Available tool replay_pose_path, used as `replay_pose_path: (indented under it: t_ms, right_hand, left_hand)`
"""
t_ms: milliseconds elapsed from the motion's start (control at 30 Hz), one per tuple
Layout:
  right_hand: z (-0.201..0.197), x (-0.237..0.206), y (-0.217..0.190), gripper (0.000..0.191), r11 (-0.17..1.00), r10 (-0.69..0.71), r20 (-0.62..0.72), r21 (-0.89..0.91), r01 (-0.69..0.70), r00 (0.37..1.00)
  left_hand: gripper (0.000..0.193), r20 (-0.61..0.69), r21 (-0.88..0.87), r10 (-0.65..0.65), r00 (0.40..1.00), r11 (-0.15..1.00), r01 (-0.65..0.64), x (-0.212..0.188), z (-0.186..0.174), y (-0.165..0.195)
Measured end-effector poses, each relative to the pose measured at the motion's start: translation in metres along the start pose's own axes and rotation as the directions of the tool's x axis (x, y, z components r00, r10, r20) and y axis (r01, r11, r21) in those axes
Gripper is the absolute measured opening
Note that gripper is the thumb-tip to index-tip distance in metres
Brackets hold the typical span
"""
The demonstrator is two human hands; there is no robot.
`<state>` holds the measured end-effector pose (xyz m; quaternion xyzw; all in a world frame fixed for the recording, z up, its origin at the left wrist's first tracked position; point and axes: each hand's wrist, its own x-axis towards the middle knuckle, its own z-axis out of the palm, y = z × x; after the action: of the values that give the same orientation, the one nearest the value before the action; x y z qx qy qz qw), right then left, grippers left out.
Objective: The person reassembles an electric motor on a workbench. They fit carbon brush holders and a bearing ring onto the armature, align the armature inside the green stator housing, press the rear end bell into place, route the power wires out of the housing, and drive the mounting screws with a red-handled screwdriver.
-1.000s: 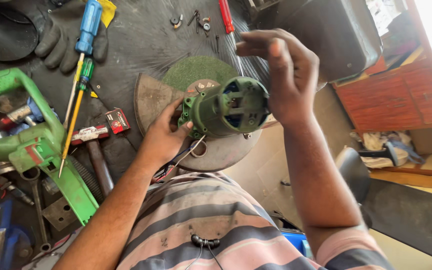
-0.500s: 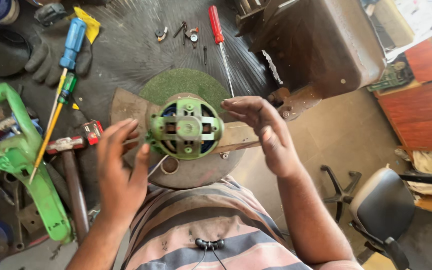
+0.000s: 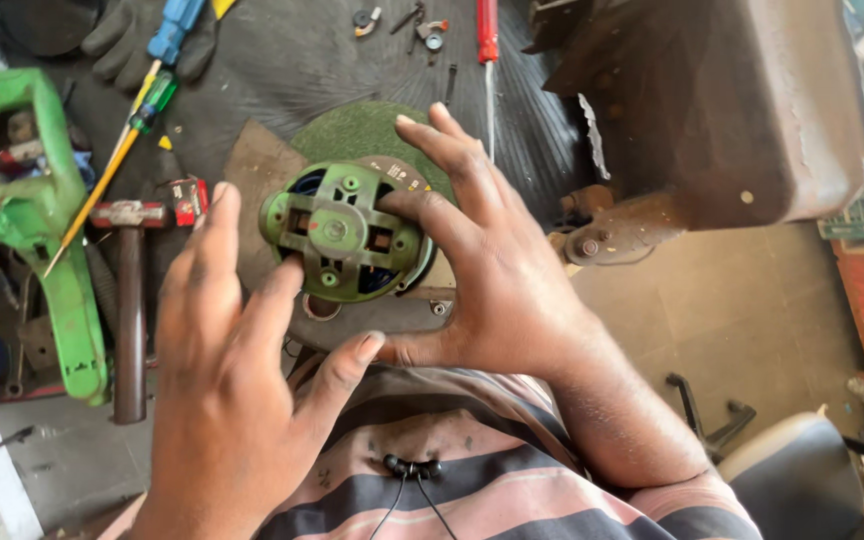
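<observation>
A round green motor housing [image 3: 342, 232] with a cross-shaped end plate faces me, held up over a green grinding disc [image 3: 367, 130] and a flat metal plate [image 3: 252, 160]. My right hand [image 3: 492, 270] grips the housing's right side, fingers across its face and rim. My left hand [image 3: 232, 370] is at its lower left, with the index and middle fingertips touching the rim and the fingers spread.
A hammer [image 3: 130, 300], a green tool body [image 3: 47, 220], yellow and blue screwdrivers [image 3: 142, 110], a red screwdriver [image 3: 488, 40] and small screws [image 3: 422, 25] lie on the dark bench. A dark metal block [image 3: 712, 110] stands right. A chair [image 3: 802, 480] is lower right.
The housing has turned from side-on to end-on and come closer. Both hands have closed in around it, the right now wrapped on its right side.
</observation>
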<state>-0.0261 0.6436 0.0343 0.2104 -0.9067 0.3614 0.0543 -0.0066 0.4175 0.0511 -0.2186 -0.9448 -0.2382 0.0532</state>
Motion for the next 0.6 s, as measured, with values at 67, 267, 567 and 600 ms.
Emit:
replay_pose_path:
  t_ms: [67,267,567,600]
  right_hand:
    - [-0.005,0.007,0.000,0.093,0.998,-0.021,0.041,-0.061,0.023,0.999]
    - [-0.013,0.016,0.006,0.080,0.997,-0.074,0.098,-0.016,0.076,0.992]
    - [-0.014,0.018,0.007,0.067,0.993,-0.076,0.090,-0.080,0.083,0.993]
    - [-0.014,0.018,0.006,0.067,0.990,-0.075,0.094,-0.115,0.086,0.993]
  left_hand:
    - [0.067,0.026,0.010,-0.009,1.000,1.000,0.009,0.002,0.002,0.001]
    - [0.070,0.055,-0.228,-0.062,0.997,0.971,0.073,0.003,0.013,-0.004]
    - [0.063,-0.045,-0.041,-0.076,0.996,0.996,0.074,0.006,0.018,0.006]
    - [0.061,-0.041,0.025,-0.069,0.997,0.997,0.070,0.008,0.017,0.008]
